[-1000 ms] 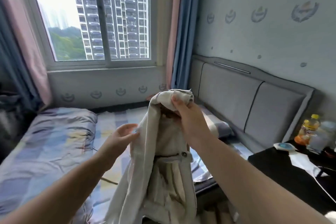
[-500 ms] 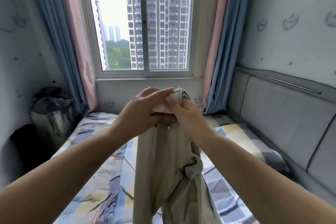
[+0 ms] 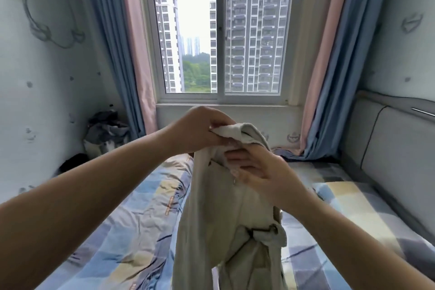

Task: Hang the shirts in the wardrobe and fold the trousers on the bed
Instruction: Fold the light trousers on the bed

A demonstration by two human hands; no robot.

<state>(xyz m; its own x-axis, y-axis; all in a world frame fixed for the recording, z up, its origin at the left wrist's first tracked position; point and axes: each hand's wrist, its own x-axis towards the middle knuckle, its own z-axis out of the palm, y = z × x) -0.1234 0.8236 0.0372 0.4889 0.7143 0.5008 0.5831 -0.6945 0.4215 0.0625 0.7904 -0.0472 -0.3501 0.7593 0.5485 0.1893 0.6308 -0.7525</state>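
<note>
A pair of beige trousers [image 3: 219, 223] hangs in front of me above the bed [image 3: 131, 226]. My left hand [image 3: 200, 128] pinches the top edge of the trousers between thumb and fingers. My right hand [image 3: 261, 172] lies just below it against the cloth, fingers spread and partly tucked under a fold. A belt loop and a button show lower down on the hanging fabric. The lower ends of the trousers run out of the bottom of the view.
The bed carries a blue, yellow and grey checked quilt, with a pillow [image 3: 348, 202] at the right. A grey padded headboard [image 3: 388, 146] runs along the right wall. A pile of dark clothes or bags [image 3: 106, 134] sits at the left wall below the window [image 3: 221, 30].
My view has swung left, from the headboard and nightstand to the window. My left hand took hold of the trousers' top edge, and my right hand slid down below it.
</note>
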